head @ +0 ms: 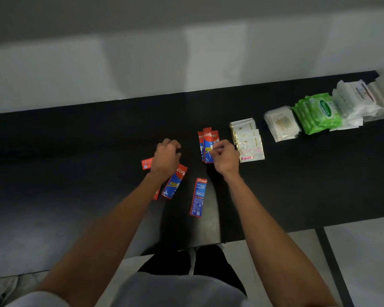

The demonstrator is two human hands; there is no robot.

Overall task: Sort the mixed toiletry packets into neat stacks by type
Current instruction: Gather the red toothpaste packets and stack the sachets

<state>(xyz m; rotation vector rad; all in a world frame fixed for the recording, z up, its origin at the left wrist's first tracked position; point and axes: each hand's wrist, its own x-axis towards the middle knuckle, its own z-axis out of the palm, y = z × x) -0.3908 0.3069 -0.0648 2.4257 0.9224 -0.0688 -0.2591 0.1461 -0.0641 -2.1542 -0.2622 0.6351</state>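
— How far along are we?

— Well along, I judge. On the right half of the tabletop [75,151], toward the far edge, I see a row of sorted piles. There are the Dove sachets [248,142], a stack of white packets [280,124], the green Sanicare wipes [317,111], and more pale packets [353,100] at the far right, too blurred for me to name.

— And the toothpaste?

— That's the type in hand. The Colgate stack [208,138] sits just left of the Dove sachets. My right hand [225,158] is on it, with its fingers [217,148] pinching the top sachet at its right edge.

— What's left?

— I count four loose Colgate pieces, nearer and to the left. A lone sachet [198,197] lies closest to me and a tilted sachet [174,183] lies beside my left wrist. A red corner [156,194] peeks from under that forearm, and a small red sachet [146,163] pokes out left of my left hand [166,156].

— Is the left hand holding one?

— I cannot tell. Its curled fingers [171,144] point down over the tabletop and hide whatever is beneath.

— Are the piles neat?

— Mostly, though the Dove sachets are fanned rather than squared and may want tidying.
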